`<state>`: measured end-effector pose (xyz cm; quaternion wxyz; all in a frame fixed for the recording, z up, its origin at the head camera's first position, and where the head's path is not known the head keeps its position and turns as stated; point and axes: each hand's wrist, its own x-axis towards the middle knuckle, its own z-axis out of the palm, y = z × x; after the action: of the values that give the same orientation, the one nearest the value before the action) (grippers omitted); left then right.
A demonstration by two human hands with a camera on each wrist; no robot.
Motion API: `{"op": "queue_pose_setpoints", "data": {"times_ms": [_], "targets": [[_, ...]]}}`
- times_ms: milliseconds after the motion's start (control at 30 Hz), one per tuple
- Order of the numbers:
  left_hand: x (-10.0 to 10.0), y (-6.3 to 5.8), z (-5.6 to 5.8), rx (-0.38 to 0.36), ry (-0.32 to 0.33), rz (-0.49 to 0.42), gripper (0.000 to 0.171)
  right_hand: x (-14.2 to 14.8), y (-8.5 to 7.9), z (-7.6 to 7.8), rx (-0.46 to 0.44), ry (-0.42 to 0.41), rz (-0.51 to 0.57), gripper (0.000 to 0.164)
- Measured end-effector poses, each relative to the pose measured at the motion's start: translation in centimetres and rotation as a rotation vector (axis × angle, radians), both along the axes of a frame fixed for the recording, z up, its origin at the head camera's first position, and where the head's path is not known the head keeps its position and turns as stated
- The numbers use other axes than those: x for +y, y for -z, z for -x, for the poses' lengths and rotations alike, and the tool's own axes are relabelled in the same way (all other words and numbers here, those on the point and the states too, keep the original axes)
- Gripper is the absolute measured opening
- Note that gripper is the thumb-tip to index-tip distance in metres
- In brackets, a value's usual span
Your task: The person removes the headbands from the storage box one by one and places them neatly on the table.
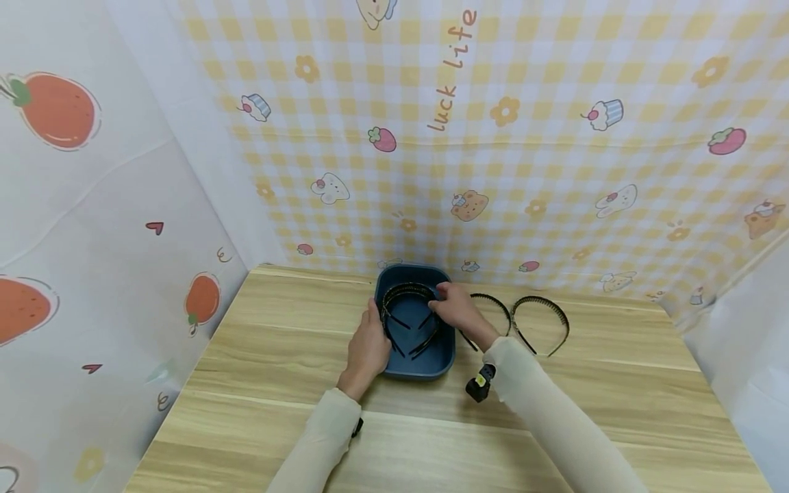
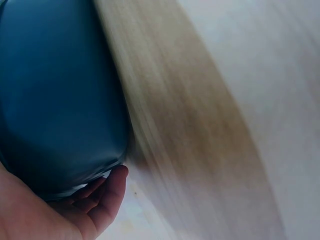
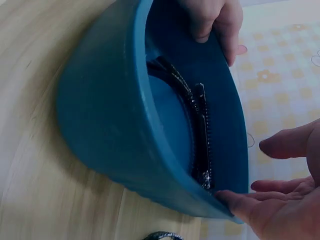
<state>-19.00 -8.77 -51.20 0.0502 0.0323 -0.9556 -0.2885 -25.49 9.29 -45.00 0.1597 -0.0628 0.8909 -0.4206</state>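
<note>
Both my hands are at the blue bin (image 1: 425, 363), which has dark headbands (image 1: 408, 286) inside it.
The bin stands on the wooden table (image 1: 277, 342), and the headbands in it overlap, their arches toward 12 o'clock and tips toward 6. My left hand (image 1: 370, 342) grips the rim at 9 o'clock, thumb inside, fingers outside. My right hand (image 1: 457, 308) is loosely open at 2 o'clock, a fingertip touching the rim, thumb apart. Two more bands lie at 3 o'clock: a nearer band (image 1: 502, 306), partly behind my wrist, and a farther band (image 1: 537, 300) just beside it.
</note>
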Motion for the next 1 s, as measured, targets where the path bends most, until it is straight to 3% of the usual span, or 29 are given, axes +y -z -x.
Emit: {"op": "queue_pose_setpoints", "data": {"times_ms": [133,333,633,767,1000], "targets": [[0.1,-0.1,-0.1,0.007,0.005,0.002,0.073,-0.5,0.1,0.2,0.003,0.024,-0.049,0.052],[0.2,-0.2,-0.1,-0.016,0.004,0.003,0.073,-0.9,0.1,0.4,-0.084,0.053,-0.026,0.054],[0.2,-0.4,-0.2,-0.015,0.004,0.010,0.074,-1.6,0.4,0.9,-0.114,-0.014,-0.075,0.058],[0.2,-0.3,-0.2,-0.013,0.003,0.006,0.073,-1.8,0.7,0.8,-0.136,0.005,-0.032,0.056],[0.0,-0.3,-0.1,-0.017,-0.001,0.007,0.073,-1.8,1.1,0.7,-0.097,0.071,0.086,0.048]]}}
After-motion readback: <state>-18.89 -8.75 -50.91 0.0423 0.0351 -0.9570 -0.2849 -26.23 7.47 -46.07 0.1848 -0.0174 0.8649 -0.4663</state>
